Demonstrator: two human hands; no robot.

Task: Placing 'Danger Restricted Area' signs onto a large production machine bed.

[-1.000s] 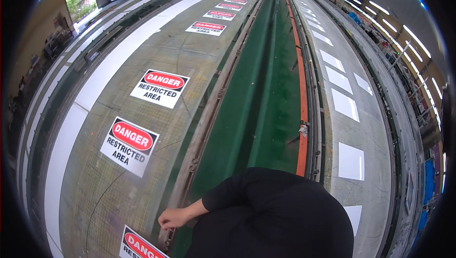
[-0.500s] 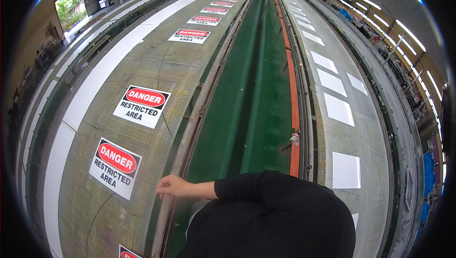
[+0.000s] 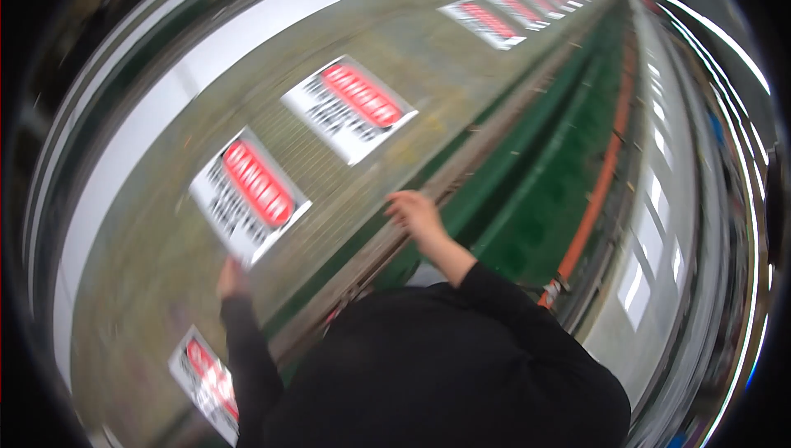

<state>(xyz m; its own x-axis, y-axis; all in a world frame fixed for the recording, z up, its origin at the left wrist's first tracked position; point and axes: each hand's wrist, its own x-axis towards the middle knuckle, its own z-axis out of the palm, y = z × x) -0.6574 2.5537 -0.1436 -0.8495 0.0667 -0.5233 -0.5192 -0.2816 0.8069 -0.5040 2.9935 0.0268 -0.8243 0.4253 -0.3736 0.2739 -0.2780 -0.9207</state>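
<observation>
My left hand (image 3: 233, 277) reaches over the long table, its fingertips at the near corner of a white sign (image 3: 212, 198) with a red oval and black lettering. Motion smears those fingers, so I cannot make out whether they touch or grip the sign. My right hand (image 3: 418, 217) is over the wooden rail (image 3: 362, 271) along the table's edge, loosely bent, fingers slightly apart and nothing visible in them. A matching sign (image 3: 325, 122) lies flat just beyond the first. Another sign (image 3: 194, 365) lies nearer, partly covered by my left sleeve.
More signs (image 3: 486, 23) lie in a row toward the far end. A white strip (image 3: 156, 102) runs along the table's far left side. Right of the rail is a green channel (image 3: 494, 225) with an orange bar (image 3: 595, 209), then another table with white sheets (image 3: 636, 287).
My view has swung left and tilted, blurring the scene. My left hand has come into view beside a sign. My right hand remains over the rail, its fingers somewhat looser.
</observation>
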